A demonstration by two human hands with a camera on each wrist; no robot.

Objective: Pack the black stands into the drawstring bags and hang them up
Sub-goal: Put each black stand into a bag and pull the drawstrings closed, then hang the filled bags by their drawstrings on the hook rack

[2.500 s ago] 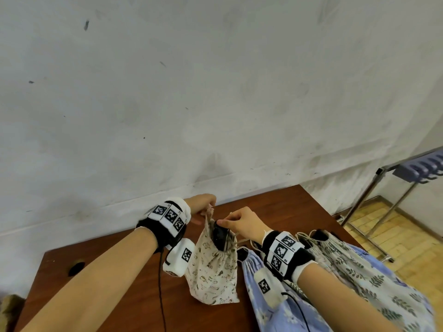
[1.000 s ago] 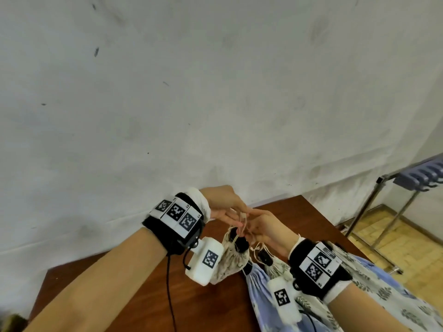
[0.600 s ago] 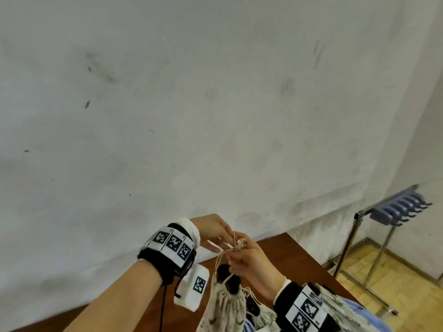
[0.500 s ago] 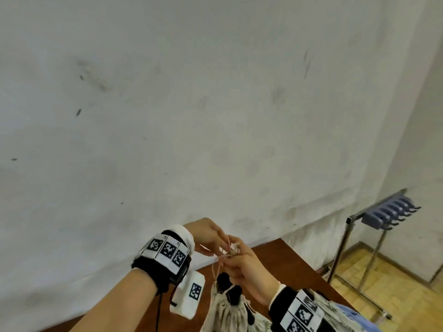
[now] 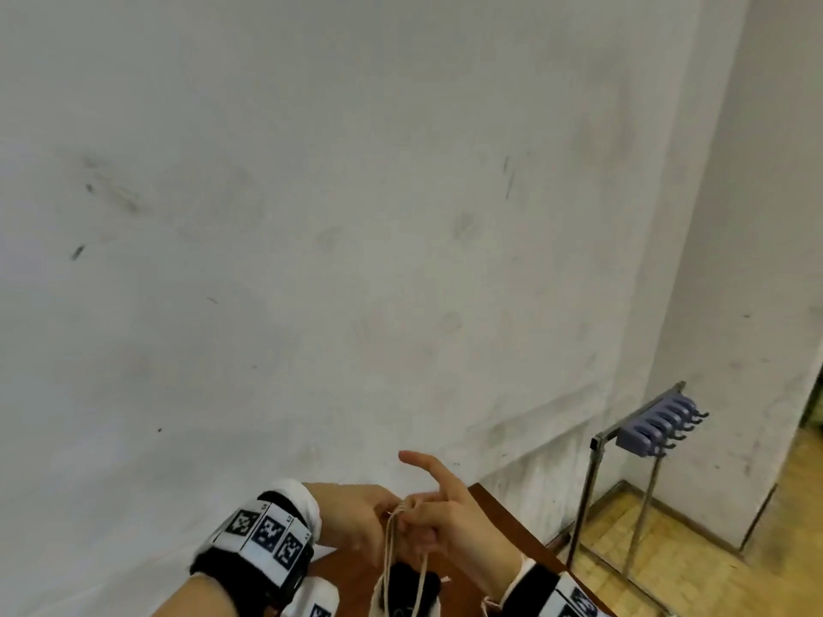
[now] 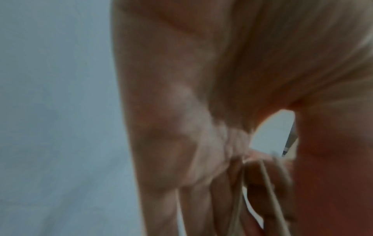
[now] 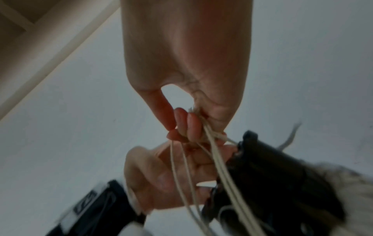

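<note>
A cream printed drawstring bag [image 5: 383,605] hangs at the bottom edge of the head view, and a black stand [image 5: 412,583] pokes out of its gathered mouth. Its cream cords [image 5: 392,545] run up to where both hands meet. My right hand [image 5: 441,518] pinches the cords at the top, with the index finger stretched up and to the left. My left hand [image 5: 356,518] is curled at the same spot, fingertips on the cords. The right wrist view shows the right hand's pinch [image 7: 193,115], the left hand [image 7: 161,172] below it and the stand [image 7: 272,175].
A brown wooden table [image 5: 530,538] lies under the hands, against a white wall. To the right, a metal rack [image 5: 583,505] stands on the wooden floor and carries a row of blue hooks [image 5: 654,427]. The left wrist view is blurred skin and cords [image 6: 262,183].
The bag has been lifted off the table and its mouth drawn in around the stand. Both hands have risen and come together on the cords. The view has tilted up towards the wall and rack.
</note>
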